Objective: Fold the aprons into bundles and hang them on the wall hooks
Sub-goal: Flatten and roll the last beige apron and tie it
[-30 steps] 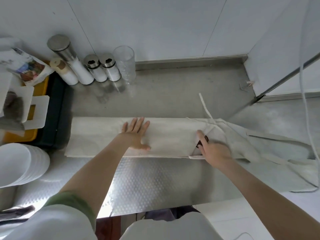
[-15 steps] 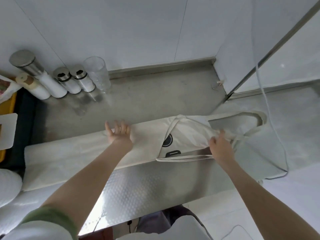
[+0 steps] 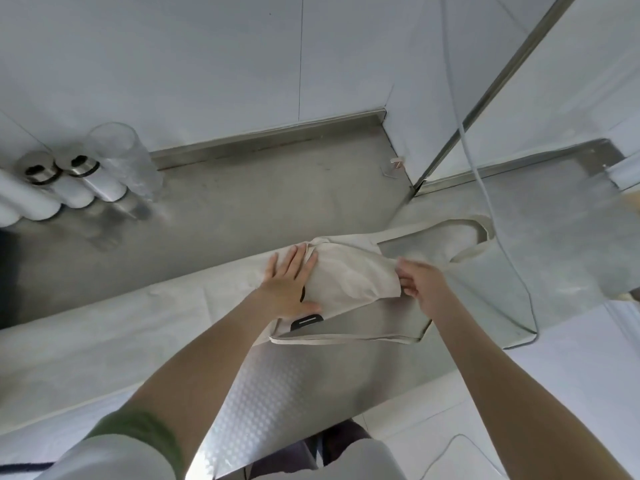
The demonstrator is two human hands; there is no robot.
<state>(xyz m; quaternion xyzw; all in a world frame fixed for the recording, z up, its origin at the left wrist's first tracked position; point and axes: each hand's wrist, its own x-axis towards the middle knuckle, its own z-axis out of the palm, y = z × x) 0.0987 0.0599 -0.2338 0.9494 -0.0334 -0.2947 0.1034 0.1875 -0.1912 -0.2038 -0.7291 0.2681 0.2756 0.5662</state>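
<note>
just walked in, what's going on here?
A person is folding a cream apron on the steel counter. The left hand presses flat on the long folded strip, while the right hand pinches the edge of the bib end, doubled over toward the left. The neck strap trails to the right. No bundle yet; no hooks in view.

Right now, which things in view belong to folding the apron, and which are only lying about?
For the job:
- apron
- its strap loop
- left hand, flat on the apron
- right hand, pinching the folded edge

Lying about:
- steel-lidded shakers
- clear glass
- white cable
- steel counter, which only bears the cloth
</note>
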